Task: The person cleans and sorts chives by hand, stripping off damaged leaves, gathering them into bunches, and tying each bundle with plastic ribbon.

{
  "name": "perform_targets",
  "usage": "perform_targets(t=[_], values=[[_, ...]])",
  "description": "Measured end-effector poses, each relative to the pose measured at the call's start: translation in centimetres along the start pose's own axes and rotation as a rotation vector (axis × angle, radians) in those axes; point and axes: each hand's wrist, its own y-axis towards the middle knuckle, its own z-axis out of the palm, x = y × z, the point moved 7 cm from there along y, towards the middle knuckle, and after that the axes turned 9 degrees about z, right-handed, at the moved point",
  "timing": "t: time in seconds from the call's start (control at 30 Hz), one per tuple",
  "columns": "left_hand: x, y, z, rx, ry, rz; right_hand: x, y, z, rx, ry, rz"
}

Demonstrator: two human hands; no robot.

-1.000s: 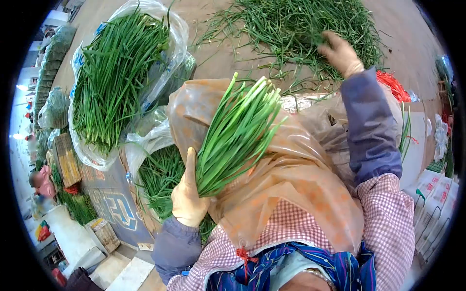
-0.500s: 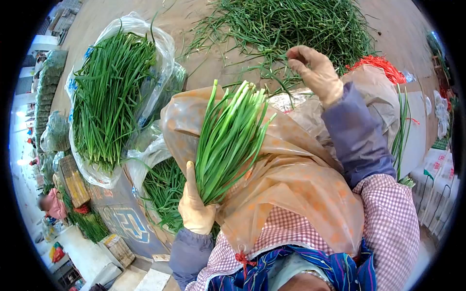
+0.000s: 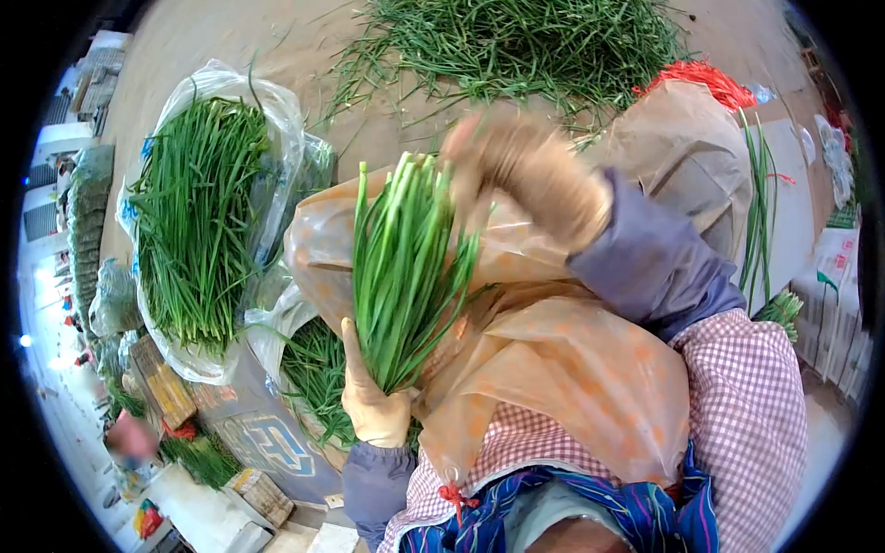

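Left hand (image 3: 376, 405): wrapped round the bundle's lower, leafy end, thumb up along its side.
Right hand (image 3: 525, 180): smeared by blur; can't make out finger spread or whether it holds anything.
Bundle (image 3: 401, 267): green stalks, about 12 o'clock from left hand, 8 o'clock from right, over the plastic apron (image 3: 572, 369).
Long axis: roughly 6 to 12 o'clock, pale ends at 12.
Nearer: left, in contact; right just beside the pale ends, touch unclear.
Around: loose pile (image 3: 535, 46) at 12 o'clock, bagged greens (image 3: 198, 221) at 10.
Hidden: left fingers behind bundle; pile cut off by top edge.
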Motion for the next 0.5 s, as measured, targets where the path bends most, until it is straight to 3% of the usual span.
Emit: perform_targets(t=[0.07, 0.13, 0.2, 0.23, 0.27, 0.3, 0.33, 0.47, 0.5], values=[[0.8, -0.5, 0.3, -0.017, -0.109, -0.016, 5.2, 1.2, -7.8, 0.018, 0.234, -0.313], [0.9, -0.6, 0.2, -0.032, -0.113, 0.019, 8.0, -0.2, -15.0, -0.361, 0.227, -0.444], [0.5, -0.2, 0.3, -0.031, -0.106, 0.051, 3.2, 0.0, -16.6, -0.316, 0.218, -0.005], [0.5, -0.2, 0.4, -0.029, -0.122, 0.053, 0.3, -0.8, -13.7, -0.094, 0.179, 0.136], [0.5, -0.2, 0.5, -0.024, -0.135, 0.052, -4.2, -1.0, -13.7, -0.272, 0.123, 0.267], [0.6, -0.3, 0.6, -0.013, -0.153, 0.039, -7.4, -1.4, -10.8, -0.071, 0.287, 0.338], [0.5, -0.2, 0.7, -0.006, -0.134, 0.039, -8.5, -3.0, -7.8, -0.199, 0.302, 0.539], [0.9, -0.4, 0.7, -0.01, -0.112, 0.041, -11.4, -0.3, -3.0, 0.106, 0.418, 0.378], [1.2, -0.5, 0.7, -0.017, -0.13, 0.046, -10.5, -0.8, -1.8, 0.004, 0.423, 0.343]])
